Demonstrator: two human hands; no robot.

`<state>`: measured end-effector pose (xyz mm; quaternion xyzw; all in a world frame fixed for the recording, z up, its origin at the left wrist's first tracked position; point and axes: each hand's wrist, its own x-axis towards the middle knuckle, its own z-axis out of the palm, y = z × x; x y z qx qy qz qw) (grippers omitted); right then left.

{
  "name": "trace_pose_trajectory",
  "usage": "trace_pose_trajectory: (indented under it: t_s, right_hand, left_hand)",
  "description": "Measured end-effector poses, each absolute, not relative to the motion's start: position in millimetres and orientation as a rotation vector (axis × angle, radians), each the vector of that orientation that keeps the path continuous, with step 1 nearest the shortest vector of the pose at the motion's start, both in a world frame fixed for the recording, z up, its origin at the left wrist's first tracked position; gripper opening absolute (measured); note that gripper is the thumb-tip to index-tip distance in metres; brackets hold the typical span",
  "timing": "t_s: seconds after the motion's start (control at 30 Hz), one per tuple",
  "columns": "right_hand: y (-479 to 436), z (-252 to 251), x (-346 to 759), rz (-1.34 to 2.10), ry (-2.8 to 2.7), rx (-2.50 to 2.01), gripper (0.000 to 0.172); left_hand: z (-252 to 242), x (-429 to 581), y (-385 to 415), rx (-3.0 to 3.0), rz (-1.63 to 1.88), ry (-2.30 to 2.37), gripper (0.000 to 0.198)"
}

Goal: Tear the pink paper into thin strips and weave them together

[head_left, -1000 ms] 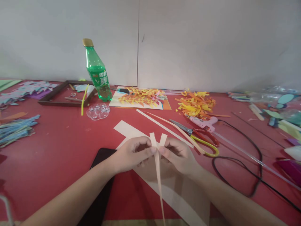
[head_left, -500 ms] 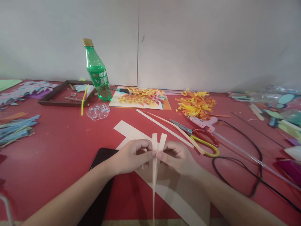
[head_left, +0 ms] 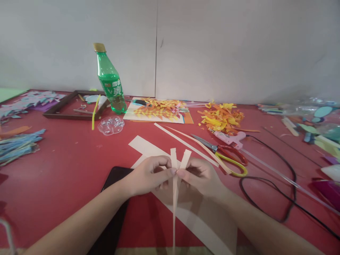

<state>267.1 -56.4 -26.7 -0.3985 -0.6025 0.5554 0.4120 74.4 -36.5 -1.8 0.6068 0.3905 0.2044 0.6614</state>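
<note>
Above the red table (head_left: pixel 66 166), the left hand (head_left: pixel 148 177) and right hand (head_left: pixel 202 179) meet fingertip to fingertip, each pinching the cream paper strips (head_left: pixel 175 184) between thumb and forefinger. Two short ends fan upward from the pinch; a long tail hangs down toward the person. The tail seems doubled, though blur hides it. Scissors (head_left: pixel 225 156) lie just right of the right hand.

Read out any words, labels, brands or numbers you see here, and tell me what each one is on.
Green bottle label: white characters, too blurred to read.
Paper strips pinched between the left hand and the right hand: no writing visible.
Scissors: no readable marking.
Nothing else legible.
</note>
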Motion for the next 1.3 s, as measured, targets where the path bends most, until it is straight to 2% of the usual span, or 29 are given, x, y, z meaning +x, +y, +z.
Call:
trace_pose_trajectory:
  t_s: [0.2, 0.4, 0.6, 0.83, 0.97, 1.13, 1.3]
  right_hand:
    - [-55.0, -30.9, 269.3, 1.408, -1.484, -1.025, 0.018]
    - [-54.9, -27.1, 268.9, 1.422, -1.505, -1.002, 0.024]
    - [-56.6, -29.4, 267.4, 1.408, -1.57, -1.056, 0.022]
    - [-56.2, -29.4, 268.3, 1.242, -1.636, -1.068, 0.018]
    - [-55.4, -27.6, 267.7, 1.284, -1.602, -1.034, 0.017]
    - [-55.8, -25.8, 266.6, 1.438, -1.611, -1.052, 0.025]
    - [-56.8, -25.6, 266.8, 1.389, -1.641, -1.102, 0.03]
  left_hand:
    - [-2.8, 73.0, -36.8, 1.492, 0.455, 0.867, 0.028]
    - [-2.8, 74.5, -36.9, 1.468, 0.494, 0.853, 0.026]
    - [-2.1, 74.1, -36.1, 1.469, 0.493, 0.88, 0.025]
    - [-5.6, 73.0, -34.1, 1.424, 0.519, 0.845, 0.024]
    - [-5.1, 74.0, -34.2, 1.432, 0.514, 0.871, 0.025]
    - [-2.6, 74.0, -34.8, 1.473, 0.541, 0.886, 0.022]
    - [-1.6, 74.7, -33.7, 1.485, 0.555, 0.888, 0.022]
